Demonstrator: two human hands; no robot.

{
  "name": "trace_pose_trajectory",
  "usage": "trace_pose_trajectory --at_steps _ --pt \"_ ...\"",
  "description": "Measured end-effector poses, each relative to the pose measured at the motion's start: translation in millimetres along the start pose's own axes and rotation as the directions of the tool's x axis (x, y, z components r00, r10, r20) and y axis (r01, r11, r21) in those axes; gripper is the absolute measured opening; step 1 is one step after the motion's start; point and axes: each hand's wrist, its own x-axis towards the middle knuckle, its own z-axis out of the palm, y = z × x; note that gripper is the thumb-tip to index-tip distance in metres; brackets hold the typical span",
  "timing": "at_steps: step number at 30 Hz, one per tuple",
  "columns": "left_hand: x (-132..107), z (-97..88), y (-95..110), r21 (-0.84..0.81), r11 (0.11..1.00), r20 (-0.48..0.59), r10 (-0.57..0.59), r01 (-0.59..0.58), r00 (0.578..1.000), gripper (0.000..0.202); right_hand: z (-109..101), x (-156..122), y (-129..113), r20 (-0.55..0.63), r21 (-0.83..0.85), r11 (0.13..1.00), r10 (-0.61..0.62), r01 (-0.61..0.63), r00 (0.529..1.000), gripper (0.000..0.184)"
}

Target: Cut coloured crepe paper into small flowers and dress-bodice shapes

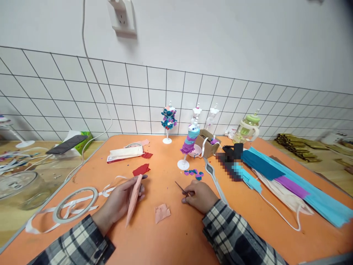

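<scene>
My left hand [120, 200] is closed on a folded strip of pink crepe paper [134, 198], held on edge above the orange mat [171, 243]. My right hand [199, 196] is closed on a thin dark pointed tool [180, 187] whose tip points up and left. A loose pink paper scrap [162, 212] lies on the mat between my hands. Just beyond my right hand stands a small white mannequin [189, 145] dressed in purple and blue paper layers, with small purple and blue paper bits [193, 173] at its base.
A tape roll [75, 204] with white ribbon lies left. Red paper scraps [141, 169], a second dressed mannequin [168, 121], two bare ones, a cardboard box [209, 144] and a green bottle [247, 129] stand behind. Blue, purple and white crepe sheets [292, 186] lie right. A phone [67, 144] and glass jar [20, 187] sit far left.
</scene>
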Motion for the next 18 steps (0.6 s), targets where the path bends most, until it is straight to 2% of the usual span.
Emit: trace_pose_trajectory --at_steps 3,5,8,13,18 --pt "2 0.6 -3 -0.023 1.000 -0.039 0.006 -0.007 0.999 0.009 4 1 3 0.092 0.060 0.993 0.094 -0.099 0.991 0.054" --pt "3 2.0 -5 -0.036 0.999 -0.065 0.016 -0.019 0.998 0.006 7 1 4 0.182 0.122 0.977 0.149 -0.173 0.972 0.062" --pt "5 5.2 -7 -0.065 0.997 -0.091 0.045 -0.051 0.995 0.003 10 1 3 0.259 0.128 0.960 0.210 -0.249 0.943 0.060" --pt "2 9.2 -12 -0.076 0.993 -0.071 0.090 -0.095 0.993 0.013 14 1 -2 0.164 0.062 0.960 0.259 -0.272 0.952 0.058" --pt "-2 10.4 -20 0.014 0.991 -0.099 0.131 -0.131 0.986 0.019 16 -3 -2 0.280 0.091 0.909 0.369 -0.407 0.886 0.038"
